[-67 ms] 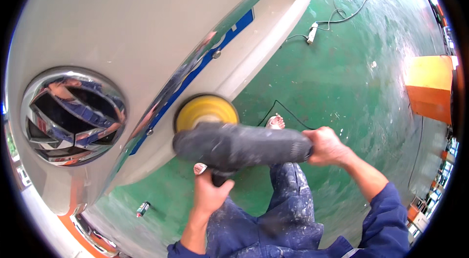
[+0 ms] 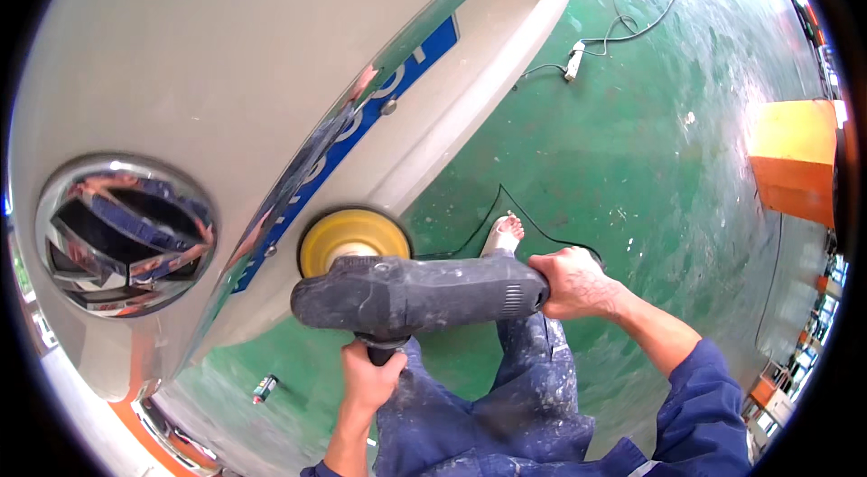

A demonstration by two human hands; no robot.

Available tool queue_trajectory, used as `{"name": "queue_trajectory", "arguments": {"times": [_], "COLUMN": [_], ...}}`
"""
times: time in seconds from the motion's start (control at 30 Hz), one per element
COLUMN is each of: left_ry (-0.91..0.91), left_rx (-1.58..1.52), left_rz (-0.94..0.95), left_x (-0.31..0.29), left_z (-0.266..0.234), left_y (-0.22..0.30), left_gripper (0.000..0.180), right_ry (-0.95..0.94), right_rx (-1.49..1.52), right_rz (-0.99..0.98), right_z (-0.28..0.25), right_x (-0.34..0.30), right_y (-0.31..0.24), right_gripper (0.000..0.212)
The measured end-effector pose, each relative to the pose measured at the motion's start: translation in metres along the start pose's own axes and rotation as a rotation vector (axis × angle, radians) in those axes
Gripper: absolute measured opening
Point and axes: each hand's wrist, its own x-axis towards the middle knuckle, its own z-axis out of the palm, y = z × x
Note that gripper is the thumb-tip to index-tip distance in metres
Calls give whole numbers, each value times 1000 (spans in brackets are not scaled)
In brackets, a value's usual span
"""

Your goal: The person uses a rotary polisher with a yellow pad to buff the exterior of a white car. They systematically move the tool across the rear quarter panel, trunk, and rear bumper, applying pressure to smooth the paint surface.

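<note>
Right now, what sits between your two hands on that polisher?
In the head view, the dark polisher body spans the gap: the left hand grips the side handle below it, the right hand holds its rear end. The yellow pad meets the car's cream panel.

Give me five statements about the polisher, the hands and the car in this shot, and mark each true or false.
1. The right hand grips the rear end of the black polisher. True.
2. The left hand rests flat on the car body. False: it grips the polisher's side handle from below.
3. The polisher's pad is yellow. True.
4. The floor is bare grey concrete. False: it is green.
5. A white power strip lies on the floor with cables. True.
</note>
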Motion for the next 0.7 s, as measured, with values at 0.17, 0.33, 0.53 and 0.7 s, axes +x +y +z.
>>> {"name": "queue_trajectory", "arguments": {"times": [0.17,0.33,0.53,0.7], "left_ry": [33,-84,-62,61], "left_rx": [100,76,34,40], "left_rz": [260,368,484,415], "left_x": [13,38,54,37], "left_z": [22,73,83,53], "left_y": [18,138,173,96], "left_gripper": [19,28,25,17], "right_ry": [50,249,277,107], "right_rx": [-15,157,109,15], "right_rz": [33,104,156,59], "right_z": [-35,-86,-121,-87], "right_x": [-9,-36,-39,-8], "right_y": [12,69,68,39], "right_gripper": [25,25,22,23]}}
